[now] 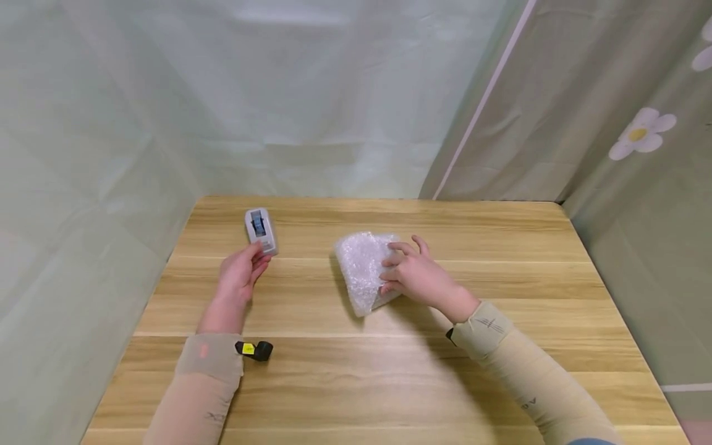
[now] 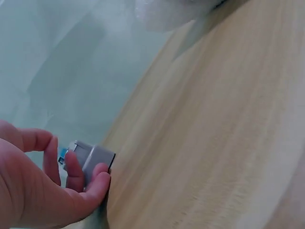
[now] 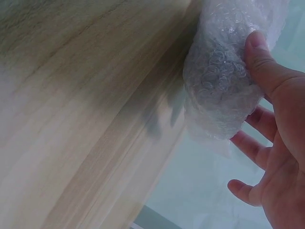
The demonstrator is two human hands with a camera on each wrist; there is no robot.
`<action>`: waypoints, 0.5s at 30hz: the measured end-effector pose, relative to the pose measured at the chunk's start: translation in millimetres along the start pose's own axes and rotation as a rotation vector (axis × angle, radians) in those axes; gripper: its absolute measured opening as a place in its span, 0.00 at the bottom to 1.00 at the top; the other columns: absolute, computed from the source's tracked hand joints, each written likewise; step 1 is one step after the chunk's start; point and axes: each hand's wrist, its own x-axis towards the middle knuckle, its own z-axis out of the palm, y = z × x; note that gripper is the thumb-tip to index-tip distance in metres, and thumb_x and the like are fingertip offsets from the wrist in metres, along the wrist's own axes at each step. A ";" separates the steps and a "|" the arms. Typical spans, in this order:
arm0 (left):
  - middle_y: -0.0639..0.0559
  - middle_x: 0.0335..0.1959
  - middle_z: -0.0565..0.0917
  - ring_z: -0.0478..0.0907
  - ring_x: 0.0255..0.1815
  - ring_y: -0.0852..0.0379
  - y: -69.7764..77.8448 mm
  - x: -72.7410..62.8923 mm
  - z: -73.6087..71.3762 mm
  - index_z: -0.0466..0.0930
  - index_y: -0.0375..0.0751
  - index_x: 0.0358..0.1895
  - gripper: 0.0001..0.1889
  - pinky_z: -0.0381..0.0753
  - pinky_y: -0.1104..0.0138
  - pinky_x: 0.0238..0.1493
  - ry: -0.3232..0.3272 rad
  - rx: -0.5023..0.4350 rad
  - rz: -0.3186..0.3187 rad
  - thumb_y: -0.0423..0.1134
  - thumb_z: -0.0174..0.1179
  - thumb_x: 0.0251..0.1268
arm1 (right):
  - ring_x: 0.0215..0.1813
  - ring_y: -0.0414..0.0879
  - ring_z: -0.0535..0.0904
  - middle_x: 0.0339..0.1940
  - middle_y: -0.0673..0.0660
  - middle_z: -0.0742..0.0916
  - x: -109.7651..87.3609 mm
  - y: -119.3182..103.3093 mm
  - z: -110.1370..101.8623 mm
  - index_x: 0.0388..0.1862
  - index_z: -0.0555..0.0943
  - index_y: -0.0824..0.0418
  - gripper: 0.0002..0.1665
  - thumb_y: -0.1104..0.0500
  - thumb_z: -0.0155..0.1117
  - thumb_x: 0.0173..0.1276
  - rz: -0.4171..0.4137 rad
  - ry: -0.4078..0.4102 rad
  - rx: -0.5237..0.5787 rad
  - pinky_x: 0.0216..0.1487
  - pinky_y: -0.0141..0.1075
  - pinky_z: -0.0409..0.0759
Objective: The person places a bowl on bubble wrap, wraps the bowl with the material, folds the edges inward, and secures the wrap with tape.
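Note:
My left hand (image 1: 240,270) holds the near end of a small light-grey tape dispenser (image 1: 260,224), with thumb and fingers around it, at the back left of the table. Bluish tape shows in the dispenser's dark slot. In the left wrist view the fingers partly cover the dispenser (image 2: 97,157). Right of the table's middle, my right hand (image 1: 424,277) grips the right side of a bubble-wrapped package (image 1: 361,266). The right wrist view has the thumb pressed on the bubble wrap (image 3: 219,71) and other fingers at its opposite side. Whatever lies inside is hidden by the wrap.
The wooden table (image 1: 345,383) runs back to a pale hanging curtain (image 1: 311,111). A darker curtain with flower prints (image 1: 639,135) borders the right side. A black strap piece (image 1: 256,350) sticks out from my left sleeve.

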 end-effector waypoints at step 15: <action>0.48 0.60 0.77 0.77 0.59 0.58 -18.2 -2.3 -2.3 0.78 0.29 0.59 0.15 0.74 0.66 0.73 0.049 0.102 0.116 0.31 0.58 0.74 | 0.77 0.64 0.72 0.59 0.54 0.91 1.9 -0.2 2.5 0.47 0.95 0.49 0.17 0.42 0.75 0.66 -0.010 0.007 0.001 0.76 0.76 0.55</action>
